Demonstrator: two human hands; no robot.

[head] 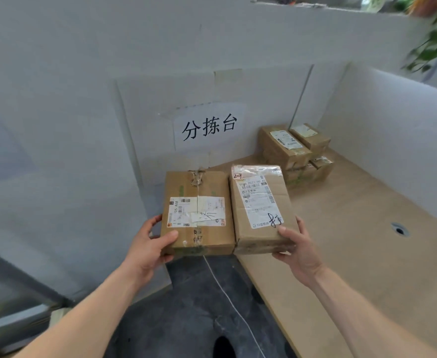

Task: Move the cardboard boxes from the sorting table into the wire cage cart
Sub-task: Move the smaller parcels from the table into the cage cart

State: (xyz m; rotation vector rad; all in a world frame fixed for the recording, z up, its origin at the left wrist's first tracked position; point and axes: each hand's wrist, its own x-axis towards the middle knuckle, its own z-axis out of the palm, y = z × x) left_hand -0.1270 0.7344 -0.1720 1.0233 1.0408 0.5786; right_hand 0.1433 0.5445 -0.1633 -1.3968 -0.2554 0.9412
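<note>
I hold two cardboard boxes side by side in the air, in front of the white partition. My left hand [150, 244] grips the near left corner of the left box [199, 187], which bears a white label and clear tape. My right hand [297, 246] grips the near right corner of the right box [261, 228], which has a large white shipping label with black handwriting. The two boxes touch along their inner sides. Both hang over the left edge of the sorting table [354, 241] and the dark floor.
A stack of several more cardboard boxes [293, 153] sits in the table's far corner against the white partitions. A paper sign [209, 127] hangs on the partition. A grey metal frame [13, 280] stands at the lower left. The table has a cable hole [399, 229].
</note>
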